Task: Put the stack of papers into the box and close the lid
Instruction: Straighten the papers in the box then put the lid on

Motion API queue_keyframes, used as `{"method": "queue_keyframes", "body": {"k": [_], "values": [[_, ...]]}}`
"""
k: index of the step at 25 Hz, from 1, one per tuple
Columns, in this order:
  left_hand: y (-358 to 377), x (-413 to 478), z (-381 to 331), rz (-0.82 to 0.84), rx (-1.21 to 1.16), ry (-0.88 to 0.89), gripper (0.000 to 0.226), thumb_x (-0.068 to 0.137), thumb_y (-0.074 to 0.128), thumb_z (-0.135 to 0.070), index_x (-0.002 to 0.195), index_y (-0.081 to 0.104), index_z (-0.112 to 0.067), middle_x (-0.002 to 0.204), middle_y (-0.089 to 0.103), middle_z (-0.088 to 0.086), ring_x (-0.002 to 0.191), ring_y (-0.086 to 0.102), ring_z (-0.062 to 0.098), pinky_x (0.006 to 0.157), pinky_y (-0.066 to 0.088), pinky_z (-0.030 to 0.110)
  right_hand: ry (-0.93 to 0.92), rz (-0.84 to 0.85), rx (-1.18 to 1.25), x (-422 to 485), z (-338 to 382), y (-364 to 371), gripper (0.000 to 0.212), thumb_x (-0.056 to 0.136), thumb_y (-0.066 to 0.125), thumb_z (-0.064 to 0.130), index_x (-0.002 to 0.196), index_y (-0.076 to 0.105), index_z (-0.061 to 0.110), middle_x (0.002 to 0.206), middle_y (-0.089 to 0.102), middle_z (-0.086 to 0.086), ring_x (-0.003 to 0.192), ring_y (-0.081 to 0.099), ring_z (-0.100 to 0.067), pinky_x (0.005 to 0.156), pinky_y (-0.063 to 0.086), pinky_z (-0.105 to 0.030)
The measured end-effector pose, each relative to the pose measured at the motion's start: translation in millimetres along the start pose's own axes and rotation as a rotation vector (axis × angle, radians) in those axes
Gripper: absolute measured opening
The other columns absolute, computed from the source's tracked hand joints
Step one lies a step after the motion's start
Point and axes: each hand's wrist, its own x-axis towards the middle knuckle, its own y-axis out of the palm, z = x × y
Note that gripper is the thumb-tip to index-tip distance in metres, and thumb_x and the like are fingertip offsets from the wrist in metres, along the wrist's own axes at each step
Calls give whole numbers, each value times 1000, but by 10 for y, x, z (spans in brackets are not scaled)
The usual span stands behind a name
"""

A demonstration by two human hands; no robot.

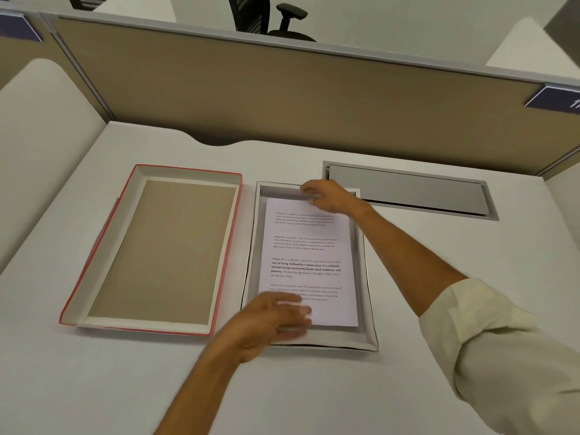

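Note:
The stack of printed papers (306,252) lies flat inside the shallow white box (367,296) in the middle of the desk. My right hand (326,196) rests at the far end of the box, fingers curled over the top edge of the papers. My left hand (273,318) is blurred over the near left corner of the papers, fingers spread and flat. The lid (150,252), red-edged with a brown cardboard inside, lies upside down on the desk to the left of the box.
A grey cable hatch (408,189) is set into the desk behind and right of the box. A tan partition wall (282,89) runs along the back of the desk. A black office chair (266,14) stands beyond it.

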Motion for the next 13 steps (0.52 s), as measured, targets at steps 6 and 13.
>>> {"method": "queue_keyframes", "body": {"k": [6, 13], "values": [[-985, -30, -792, -598, 453, 614, 38, 88, 67, -6, 125, 59, -11, 128, 65, 6, 114, 63, 18, 90, 48, 23, 3, -197, 495, -318, 661, 350, 53, 87, 68, 10, 137, 48, 6, 136, 57, -12, 124, 55, -23, 107, 43, -34], [-2408, -114, -1046, -1123, 888, 506, 55, 84, 70, 1, 136, 51, -2, 134, 55, 26, 122, 54, 44, 105, 44, 51, 110, -92, 827, -774, 1426, 1423, 71, 79, 77, 15, 141, 42, 8, 143, 50, -12, 131, 49, -22, 108, 39, -26]]}}
